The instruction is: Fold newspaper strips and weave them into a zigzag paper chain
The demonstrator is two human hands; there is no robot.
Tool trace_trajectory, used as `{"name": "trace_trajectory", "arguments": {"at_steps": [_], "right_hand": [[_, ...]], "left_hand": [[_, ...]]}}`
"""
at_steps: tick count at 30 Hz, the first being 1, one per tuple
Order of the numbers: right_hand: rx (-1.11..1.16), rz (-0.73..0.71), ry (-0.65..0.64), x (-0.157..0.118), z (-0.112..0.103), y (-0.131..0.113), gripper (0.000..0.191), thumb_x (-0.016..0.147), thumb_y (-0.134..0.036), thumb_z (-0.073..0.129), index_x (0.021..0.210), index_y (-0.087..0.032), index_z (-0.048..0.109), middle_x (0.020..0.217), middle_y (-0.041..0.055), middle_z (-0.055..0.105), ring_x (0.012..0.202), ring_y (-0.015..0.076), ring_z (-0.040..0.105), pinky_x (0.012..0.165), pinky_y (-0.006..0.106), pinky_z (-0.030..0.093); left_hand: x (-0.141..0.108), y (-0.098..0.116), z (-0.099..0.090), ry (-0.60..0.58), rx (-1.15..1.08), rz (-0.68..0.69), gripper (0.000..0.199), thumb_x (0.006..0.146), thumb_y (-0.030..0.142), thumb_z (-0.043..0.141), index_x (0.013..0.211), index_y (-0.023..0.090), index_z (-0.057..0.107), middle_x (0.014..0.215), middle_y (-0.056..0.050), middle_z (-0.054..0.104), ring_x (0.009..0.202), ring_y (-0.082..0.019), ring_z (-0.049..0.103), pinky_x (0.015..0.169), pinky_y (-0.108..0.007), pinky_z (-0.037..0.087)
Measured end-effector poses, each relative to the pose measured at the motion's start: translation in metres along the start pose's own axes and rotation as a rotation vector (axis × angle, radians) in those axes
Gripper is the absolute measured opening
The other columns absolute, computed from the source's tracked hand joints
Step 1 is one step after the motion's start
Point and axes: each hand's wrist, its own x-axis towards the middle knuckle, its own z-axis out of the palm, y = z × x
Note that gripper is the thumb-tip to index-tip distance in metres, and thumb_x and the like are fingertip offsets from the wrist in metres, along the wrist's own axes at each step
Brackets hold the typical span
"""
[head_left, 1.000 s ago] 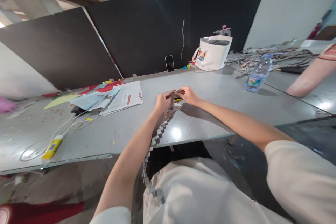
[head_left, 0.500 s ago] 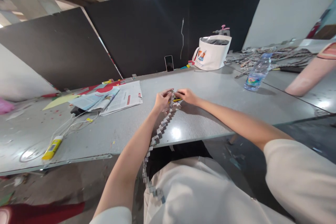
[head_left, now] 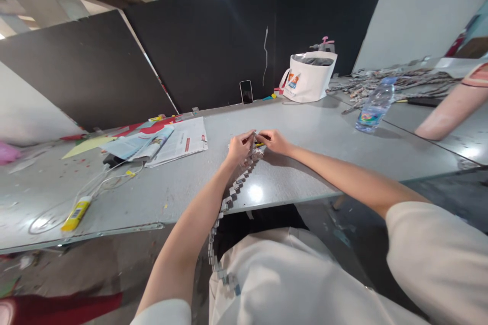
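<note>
The left hand [head_left: 238, 150] pinches the upper end of a zigzag chain of folded paper [head_left: 238, 182] between thumb and fingers. Just beside it, the right hand [head_left: 277, 142] has its fingertips bent together at the same spot; whether they grip a piece of it is too small to tell. A hard tug from either set of fingers could crease or tear a link, the paper being thin and the folds small. The chain's own hanging weight could also drag it out of a loose pinch, and the table's edge could snag a link.

The chain runs from the left fingers down towards the body, along the inside of the left forearm, over the near edge of the table [head_left: 312, 170], its lower end against the pale shirt [head_left: 290, 274]. Just below the fingertips, between the hands, shows something yellow [head_left: 259, 144]. Farther out, printed sheets [head_left: 190, 134] lie left of the fingers, a phone [head_left: 246, 92] leans beyond them, and a water bottle [head_left: 373, 109] stands well to their right.
</note>
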Motion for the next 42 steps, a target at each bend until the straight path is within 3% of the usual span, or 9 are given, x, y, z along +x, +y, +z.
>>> {"name": "trace_trajectory", "arguments": {"at_steps": [4, 6, 10, 21, 24, 29, 32, 36, 42], "right_hand": [[0.055, 0.036, 0.028, 0.001, -0.001, -0.004, 0.053, 0.101, -0.066, 0.053, 0.079, -0.019, 0.066, 0.073, 0.0028, 0.062, 0.069, 0.0187, 0.053, 0.066, 0.032, 0.04], [0.079, 0.037, 0.043, 0.001, -0.001, -0.006, 0.053, 0.1, -0.066, 0.054, 0.082, -0.019, 0.068, 0.075, 0.0036, 0.064, 0.071, 0.0192, 0.055, 0.066, 0.032, 0.041], [0.062, 0.018, 0.092, 0.002, 0.0, -0.011, 0.055, 0.101, -0.067, 0.053, 0.079, -0.018, 0.067, 0.072, 0.0025, 0.06, 0.067, 0.0175, 0.052, 0.064, 0.032, 0.038], [-0.018, -0.049, 0.156, -0.003, -0.001, -0.02, 0.055, 0.104, -0.065, 0.05, 0.075, -0.019, 0.062, 0.067, -0.0005, 0.052, 0.063, 0.0144, 0.042, 0.061, 0.031, 0.031], [-0.044, -0.067, 0.166, -0.003, -0.002, -0.02, 0.055, 0.104, -0.064, 0.051, 0.075, -0.019, 0.061, 0.066, -0.0006, 0.052, 0.062, 0.0146, 0.043, 0.061, 0.031, 0.031], [-0.022, -0.089, 0.197, 0.0, -0.002, -0.023, 0.052, 0.106, -0.062, 0.049, 0.081, -0.019, 0.065, 0.072, 0.0018, 0.06, 0.066, 0.016, 0.05, 0.064, 0.031, 0.036], [-0.058, -0.119, 0.244, 0.001, -0.002, -0.025, 0.052, 0.106, -0.061, 0.049, 0.078, -0.019, 0.063, 0.07, 0.0013, 0.058, 0.065, 0.0158, 0.048, 0.064, 0.031, 0.035], [-0.073, -0.146, 0.327, 0.002, 0.001, -0.027, 0.051, 0.106, -0.061, 0.048, 0.079, -0.02, 0.062, 0.07, 0.001, 0.055, 0.066, 0.0161, 0.046, 0.065, 0.032, 0.035], [-0.089, -0.092, 0.328, 0.0, 0.007, -0.033, 0.056, 0.105, -0.068, 0.044, 0.074, -0.023, 0.056, 0.068, 0.0007, 0.049, 0.065, 0.0174, 0.043, 0.065, 0.033, 0.034]], "left_hand": [[0.001, 0.006, 0.001, 0.045, -0.075, -0.053, 0.037, 0.091, 0.036, 0.077, 0.124, 0.02, 0.078, 0.09, -0.007, 0.081, 0.081, -0.02, 0.071, 0.076, -0.031, 0.052], [0.001, 0.008, 0.002, 0.09, -0.153, -0.095, 0.036, 0.089, 0.041, 0.079, 0.116, 0.017, 0.078, 0.085, -0.007, 0.079, 0.076, -0.019, 0.07, 0.071, -0.029, 0.051], [0.003, 0.009, 0.002, 0.151, -0.229, -0.102, 0.033, 0.084, 0.046, 0.083, 0.093, 0.016, 0.075, 0.087, -0.01, 0.078, 0.077, -0.019, 0.07, 0.069, -0.029, 0.052], [-0.002, 0.014, 0.007, 0.169, -0.194, -0.014, 0.028, 0.083, 0.045, 0.082, 0.08, 0.018, 0.074, 0.081, -0.008, 0.077, 0.079, -0.02, 0.071, 0.073, -0.032, 0.052], [-0.004, 0.017, 0.008, 0.158, -0.152, 0.018, 0.029, 0.086, 0.047, 0.08, 0.083, 0.02, 0.073, 0.083, -0.007, 0.078, 0.081, -0.02, 0.072, 0.075, -0.032, 0.053], [-0.004, 0.025, 0.008, 0.125, -0.238, 0.064, 0.036, 0.089, 0.049, 0.077, 0.107, 0.019, 0.073, 0.093, -0.01, 0.08, 0.086, -0.021, 0.076, 0.081, -0.032, 0.057], [-0.004, 0.029, 0.01, 0.14, -0.288, 0.036, 0.037, 0.087, 0.05, 0.08, 0.102, 0.017, 0.075, 0.093, -0.011, 0.081, 0.09, -0.022, 0.077, 0.083, -0.033, 0.058], [-0.003, 0.031, 0.014, 0.247, -0.342, -0.024, 0.035, 0.083, 0.049, 0.083, 0.096, 0.017, 0.078, 0.092, -0.011, 0.081, 0.088, -0.021, 0.076, 0.08, -0.033, 0.058], [-0.005, 0.029, 0.014, 0.291, -0.344, -0.067, 0.032, 0.081, 0.048, 0.085, 0.091, 0.018, 0.078, 0.09, -0.008, 0.08, 0.089, -0.021, 0.075, 0.08, -0.032, 0.058]]}}
